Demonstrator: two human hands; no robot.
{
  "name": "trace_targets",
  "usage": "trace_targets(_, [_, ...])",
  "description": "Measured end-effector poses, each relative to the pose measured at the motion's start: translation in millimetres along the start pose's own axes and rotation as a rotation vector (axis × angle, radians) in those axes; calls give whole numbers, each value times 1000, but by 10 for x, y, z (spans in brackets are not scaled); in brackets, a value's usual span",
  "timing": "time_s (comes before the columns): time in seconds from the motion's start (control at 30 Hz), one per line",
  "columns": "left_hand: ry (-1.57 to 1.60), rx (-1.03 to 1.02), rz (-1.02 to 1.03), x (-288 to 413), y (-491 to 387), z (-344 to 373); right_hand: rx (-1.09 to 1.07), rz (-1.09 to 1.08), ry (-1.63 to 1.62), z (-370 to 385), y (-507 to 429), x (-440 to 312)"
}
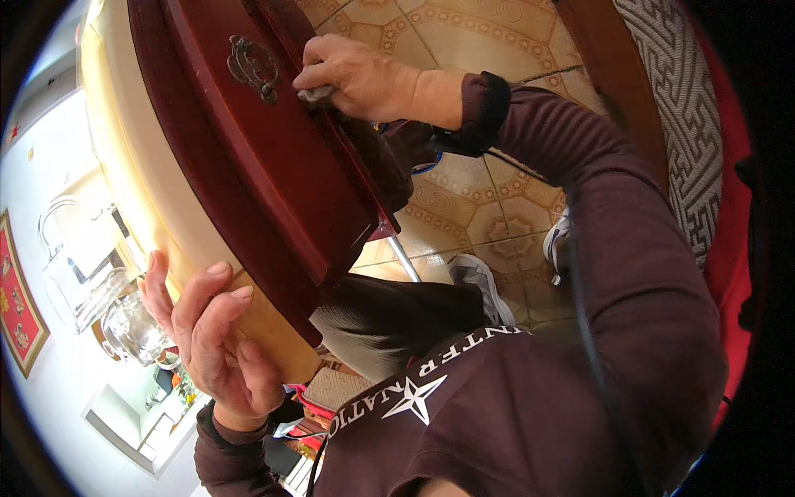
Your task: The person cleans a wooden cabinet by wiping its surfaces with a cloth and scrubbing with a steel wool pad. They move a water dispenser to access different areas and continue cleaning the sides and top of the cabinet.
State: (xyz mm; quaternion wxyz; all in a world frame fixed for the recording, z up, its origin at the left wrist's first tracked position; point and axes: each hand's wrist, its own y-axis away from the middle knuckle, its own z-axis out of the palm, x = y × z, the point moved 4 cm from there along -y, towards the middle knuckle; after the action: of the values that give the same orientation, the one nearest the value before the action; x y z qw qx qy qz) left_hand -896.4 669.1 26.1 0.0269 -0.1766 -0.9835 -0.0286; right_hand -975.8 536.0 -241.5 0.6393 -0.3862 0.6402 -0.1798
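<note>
A dark red wooden table with a drawer front [273,143] and a pale top edge [168,168] curves across the upper left. My right hand [360,77] is closed around a bunched grey cloth [317,94], at the drawer front's lower edge beside an ornate dark metal drawer pull [253,68]. Most of the cloth is hidden in the fist. At the table's near end, my left hand [217,335] lies against the pale edge, its fingers spread and nothing held in them.
Patterned floor tiles [459,199] lie below, with my shoe [481,286] on them. A glass jar [133,323] stands beyond the table edge at left. Along the right runs a seat with grey patterned fabric [683,124]. A dark cable [528,169] hangs by my right wrist.
</note>
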Motion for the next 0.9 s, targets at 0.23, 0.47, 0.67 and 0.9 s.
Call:
trace_targets(0.23, [-23,-8,-17,16,-11,-12,-189,-148,-570,-149,586,-1066])
trace_targets(0.47, [-45,-4,-29,-1,40,-15,160,314,-289,-16,944,-500])
trace_targets(0.67, [-45,-10,-31,14,35,1,417,287,-228,67,72,-82])
trace_targets(0.9, [-38,-1,-40,31,7,-4,344,236,-69,356,193,397])
